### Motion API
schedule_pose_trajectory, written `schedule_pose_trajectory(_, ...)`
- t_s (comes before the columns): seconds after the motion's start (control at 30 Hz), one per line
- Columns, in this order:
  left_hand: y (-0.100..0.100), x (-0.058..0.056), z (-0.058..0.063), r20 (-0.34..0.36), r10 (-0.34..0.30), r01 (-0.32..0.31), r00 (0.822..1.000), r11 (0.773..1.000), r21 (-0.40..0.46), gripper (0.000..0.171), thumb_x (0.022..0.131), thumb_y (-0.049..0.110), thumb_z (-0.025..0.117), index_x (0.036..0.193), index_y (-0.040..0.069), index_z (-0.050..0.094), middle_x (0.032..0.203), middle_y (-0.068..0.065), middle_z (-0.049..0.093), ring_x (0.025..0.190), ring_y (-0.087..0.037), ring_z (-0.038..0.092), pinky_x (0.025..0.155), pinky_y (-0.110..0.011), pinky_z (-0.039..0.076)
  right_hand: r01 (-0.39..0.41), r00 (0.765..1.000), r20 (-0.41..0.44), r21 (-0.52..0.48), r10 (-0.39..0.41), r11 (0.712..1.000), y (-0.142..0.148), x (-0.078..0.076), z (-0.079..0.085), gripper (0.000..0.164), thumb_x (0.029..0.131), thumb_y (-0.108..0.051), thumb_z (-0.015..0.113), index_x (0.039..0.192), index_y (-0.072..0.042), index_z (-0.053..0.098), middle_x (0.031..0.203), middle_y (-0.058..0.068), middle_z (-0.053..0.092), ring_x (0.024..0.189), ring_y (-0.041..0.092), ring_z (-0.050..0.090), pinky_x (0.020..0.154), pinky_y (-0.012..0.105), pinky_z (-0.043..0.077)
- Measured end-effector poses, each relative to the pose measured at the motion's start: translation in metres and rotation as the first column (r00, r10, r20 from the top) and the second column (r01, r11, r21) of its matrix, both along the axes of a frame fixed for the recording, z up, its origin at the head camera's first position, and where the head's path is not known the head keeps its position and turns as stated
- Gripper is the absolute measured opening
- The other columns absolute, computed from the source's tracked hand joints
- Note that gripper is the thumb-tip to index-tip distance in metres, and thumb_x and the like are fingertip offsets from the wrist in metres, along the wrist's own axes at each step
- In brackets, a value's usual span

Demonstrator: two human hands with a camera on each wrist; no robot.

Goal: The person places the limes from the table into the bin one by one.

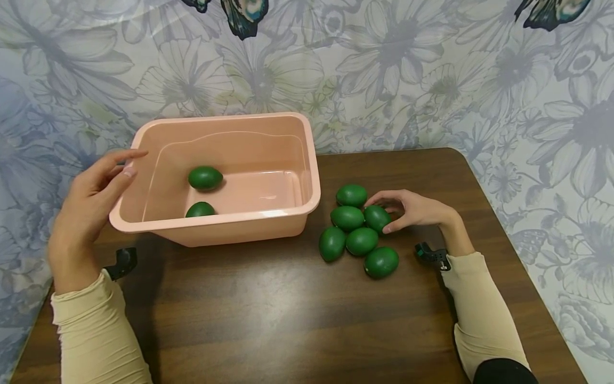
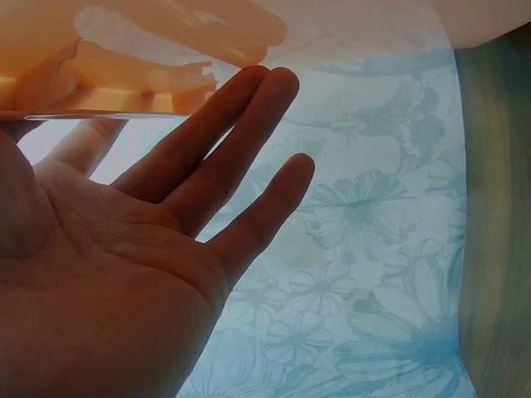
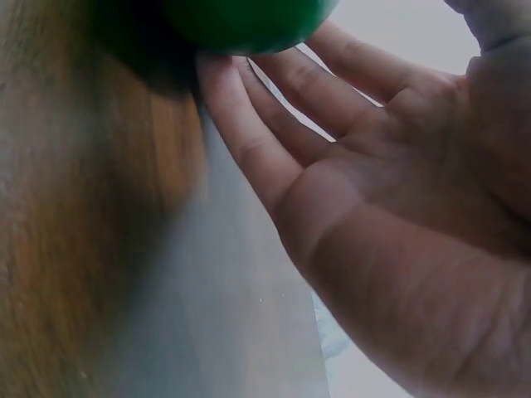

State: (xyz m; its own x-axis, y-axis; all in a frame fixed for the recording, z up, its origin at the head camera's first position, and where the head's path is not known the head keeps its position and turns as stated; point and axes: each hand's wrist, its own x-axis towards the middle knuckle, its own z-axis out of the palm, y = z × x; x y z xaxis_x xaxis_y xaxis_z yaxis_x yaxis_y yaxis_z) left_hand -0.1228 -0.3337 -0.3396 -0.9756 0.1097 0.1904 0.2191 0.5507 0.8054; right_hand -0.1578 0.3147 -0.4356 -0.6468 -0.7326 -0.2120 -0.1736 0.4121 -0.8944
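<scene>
My left hand (image 1: 93,200) is at the left end of a pink plastic bin (image 1: 244,216), forefinger and thumb reaching over its rim. In the left wrist view the other fingers (image 2: 241,166) stretch out straight by the bin's outer wall. Two smooth green egg-shaped pieces (image 1: 205,178) lie inside the bin. To its right, my right hand (image 1: 414,208) holds another green egg-shaped piece (image 1: 377,218) between thumb and fingers, at the right side of a cluster. In the right wrist view, fingertips touch the underside of this green piece (image 3: 249,25).
Several more green pieces (image 1: 347,218) crowd against the held one, on the left of it and in front. The brown wooden table (image 1: 268,314) ends on the right at a slanting edge. Flower-patterned cloth (image 1: 408,69) rises behind the table.
</scene>
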Motion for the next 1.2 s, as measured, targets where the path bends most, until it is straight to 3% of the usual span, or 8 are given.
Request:
schedule_pose_trajectory(0.37, 0.000, -0.001, -0.001, -0.009, 0.011, -0.011, 1.000, 1.000, 0.013, 0.043, 0.109, 0.019, 0.058, 0.152, 0.015, 0.059, 0.110, 0.008, 0.068, 0.082, -0.006, 0.063, 0.069, -0.012, 0.052, -0.006, 0.999, -0.032, -0.027, 0.005, 1.000, 0.002, 0.000, 0.002, 0.062, 0.089, -0.013, 0.086, 0.145, -0.012, 0.060, 0.146, 0.005, 0.059, 0.130, 0.024, 0.057, 0.115, 0.027, 0.044)
schedule_pose_trajectory(0.53, 0.000, -0.002, 0.000, -0.002, -0.013, 0.013, 1.000, 1.000, 0.027, 0.043, 0.109, 0.017, 0.057, 0.152, 0.013, 0.057, 0.109, 0.005, 0.069, 0.077, -0.003, 0.068, 0.065, -0.016, 0.056, 0.041, 0.996, -0.079, -0.085, -0.048, 0.995, 0.011, -0.001, 0.005, 0.062, 0.088, -0.008, 0.086, 0.145, -0.011, 0.060, 0.144, 0.008, 0.062, 0.129, 0.021, 0.060, 0.113, 0.024, 0.045)
schedule_pose_trajectory(0.7, 0.000, -0.002, -0.001, -0.004, -0.025, 0.025, 1.000, 0.999, 0.034, 0.043, 0.110, 0.016, 0.056, 0.152, 0.012, 0.057, 0.105, 0.003, 0.069, 0.072, -0.003, 0.069, 0.062, -0.017, 0.056, 0.088, 0.993, -0.063, -0.133, -0.097, 0.987, 0.014, -0.001, 0.011, 0.063, 0.089, -0.003, 0.084, 0.145, -0.012, 0.058, 0.142, 0.010, 0.064, 0.124, 0.022, 0.065, 0.099, 0.025, 0.055)
schedule_pose_trajectory(0.93, -0.001, -0.001, -0.001, 0.008, -0.011, 0.010, 1.000, 1.000, 0.025, 0.043, 0.110, 0.018, 0.056, 0.153, 0.014, 0.057, 0.113, 0.009, 0.069, 0.079, -0.002, 0.071, 0.064, -0.017, 0.057, 0.124, 0.988, -0.066, -0.187, -0.139, 0.974, 0.011, -0.002, 0.013, 0.062, 0.090, 0.003, 0.080, 0.146, -0.006, 0.056, 0.141, 0.014, 0.062, 0.099, 0.023, 0.071, 0.071, 0.032, 0.060)
schedule_pose_trajectory(1.07, -0.001, -0.002, -0.001, 0.009, -0.019, 0.019, 1.000, 0.999, 0.031, 0.043, 0.110, 0.017, 0.056, 0.153, 0.013, 0.056, 0.110, 0.005, 0.069, 0.077, -0.003, 0.071, 0.064, -0.017, 0.057, 0.165, 0.978, -0.095, -0.202, -0.187, 0.965, 0.010, 0.000, 0.015, 0.060, 0.090, 0.004, 0.079, 0.146, -0.005, 0.058, 0.140, 0.013, 0.064, 0.097, 0.019, 0.067, 0.073, 0.027, 0.057)
schedule_pose_trajectory(1.2, -0.002, -0.003, -0.002, 0.008, -0.016, 0.016, 1.000, 0.999, 0.031, 0.043, 0.110, 0.018, 0.056, 0.153, 0.014, 0.057, 0.113, 0.006, 0.070, 0.079, -0.003, 0.071, 0.066, -0.016, 0.057, 0.216, 0.959, -0.131, -0.243, -0.252, 0.946, 0.009, 0.001, 0.016, 0.058, 0.094, 0.004, 0.074, 0.149, -0.006, 0.058, 0.142, 0.012, 0.065, 0.113, 0.019, 0.067, 0.085, 0.024, 0.055)
